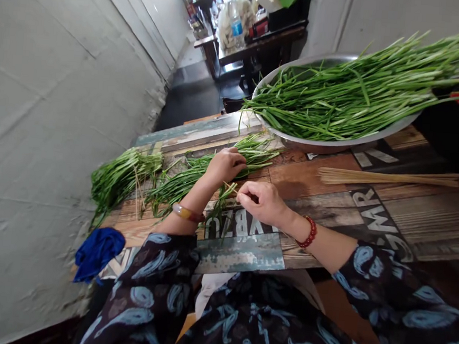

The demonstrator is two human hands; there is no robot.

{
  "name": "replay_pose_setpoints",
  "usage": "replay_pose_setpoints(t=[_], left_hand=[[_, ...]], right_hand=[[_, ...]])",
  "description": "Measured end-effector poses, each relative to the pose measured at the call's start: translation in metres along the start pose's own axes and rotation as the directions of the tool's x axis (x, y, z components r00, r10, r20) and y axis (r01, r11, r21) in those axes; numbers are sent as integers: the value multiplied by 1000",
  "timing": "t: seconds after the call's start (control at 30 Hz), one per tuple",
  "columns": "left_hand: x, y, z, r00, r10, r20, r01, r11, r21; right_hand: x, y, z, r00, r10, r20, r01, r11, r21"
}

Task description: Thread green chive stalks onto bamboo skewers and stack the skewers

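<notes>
My right hand (264,202) is closed in a pinch on a thin wooden skewer (233,190), its tip pointing left. A few folded green chives (224,194) are on the skewer near that tip. My left hand (227,165) reaches over a loose pile of chives (191,177) on the wood-patterned table (300,180). Its fingers curl down onto the stalks, and their tips are partly hidden. At the left end of the table lies a bundle of chives (124,174), with several skewer ends (137,188) sticking out of it.
A large metal basin (327,143) heaped with chives (350,96) stands at the back right. In front of it lies a bunch of bare skewers (388,177). A blue cloth (99,254) rests at the left table corner, beside the wall (38,125). Another cluttered table (259,44) stands beyond.
</notes>
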State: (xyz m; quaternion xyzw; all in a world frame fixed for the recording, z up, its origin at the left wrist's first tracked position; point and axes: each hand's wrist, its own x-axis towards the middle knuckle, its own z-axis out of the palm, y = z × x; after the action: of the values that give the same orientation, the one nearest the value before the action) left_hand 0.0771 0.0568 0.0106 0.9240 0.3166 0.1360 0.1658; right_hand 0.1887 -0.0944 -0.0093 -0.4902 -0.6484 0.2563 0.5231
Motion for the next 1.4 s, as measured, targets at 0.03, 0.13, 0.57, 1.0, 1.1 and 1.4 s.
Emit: replay_pose_setpoints(t=[0.03, 0.13, 0.57, 1.0, 1.1, 1.4], left_hand=[[3, 1, 2, 1000, 14, 22, -15, 999, 32], [7, 5, 1, 999, 35, 35, -37, 998, 44], [-57, 22, -20, 920, -391, 26, 243, 518, -820], [-71, 21, 2, 895, -421, 145, 248, 202, -947], [-74, 20, 4, 897, -415, 155, 243, 169, -955], [-80, 21, 6, 935, -344, 92, 201, 295, -934]], right_hand=[[0, 0, 0, 1000, -8, -8, 8, 1000, 6], [1, -1, -1, 1000, -20, -15, 20, 1000, 17], [2, -1, -5, 997, 42, -63, -39, 998, 47], [4, 11, -4, 984, 175, -24, -175, 984, 1], [2, 11, -5, 980, 199, -15, -198, 980, 19], [7, 16, -8, 825, 563, -45, -469, 728, 501]])
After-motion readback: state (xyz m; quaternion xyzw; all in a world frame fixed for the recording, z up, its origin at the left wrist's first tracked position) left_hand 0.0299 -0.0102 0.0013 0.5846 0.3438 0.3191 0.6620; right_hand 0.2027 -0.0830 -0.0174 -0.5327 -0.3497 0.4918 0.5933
